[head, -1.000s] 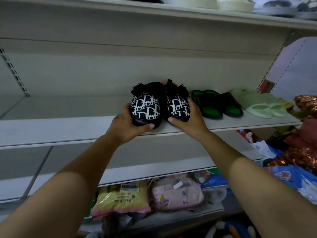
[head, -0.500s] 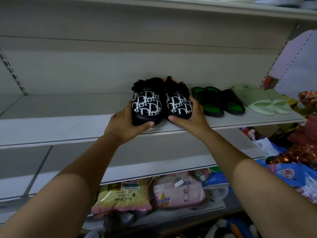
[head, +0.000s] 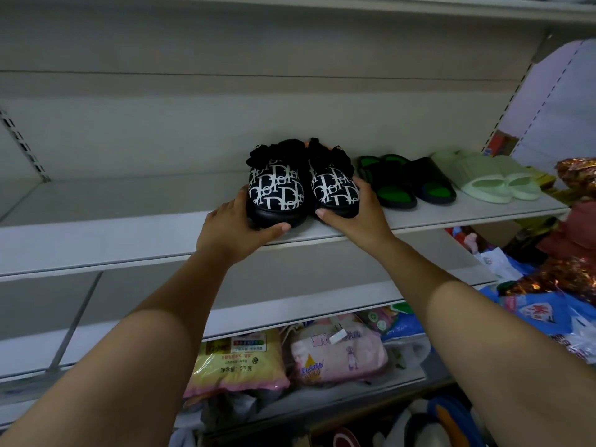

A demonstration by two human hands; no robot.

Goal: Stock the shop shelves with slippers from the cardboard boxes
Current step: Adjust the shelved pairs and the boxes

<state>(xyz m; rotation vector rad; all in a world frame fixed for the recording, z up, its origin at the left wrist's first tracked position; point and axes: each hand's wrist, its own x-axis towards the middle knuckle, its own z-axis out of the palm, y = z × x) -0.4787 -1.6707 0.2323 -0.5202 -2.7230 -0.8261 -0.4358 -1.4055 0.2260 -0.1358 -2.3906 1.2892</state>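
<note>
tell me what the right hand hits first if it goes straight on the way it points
The right hand holds the right patterned slipper; going on, it likely pushes that toward the back panel. The black-and-green slides lie beside, off line.

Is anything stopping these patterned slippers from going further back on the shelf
Nothing visible does; the shelf beside and behind the patterned slippers shows bare board. The green-lined slides lie off to their right.

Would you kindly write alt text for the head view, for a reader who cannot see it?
A person's left hand and right hand each grip one of a pair of black-and-white patterned slippers standing side by side on a white shop shelf. To their right stand black-and-green slides and pale green slides.
</note>
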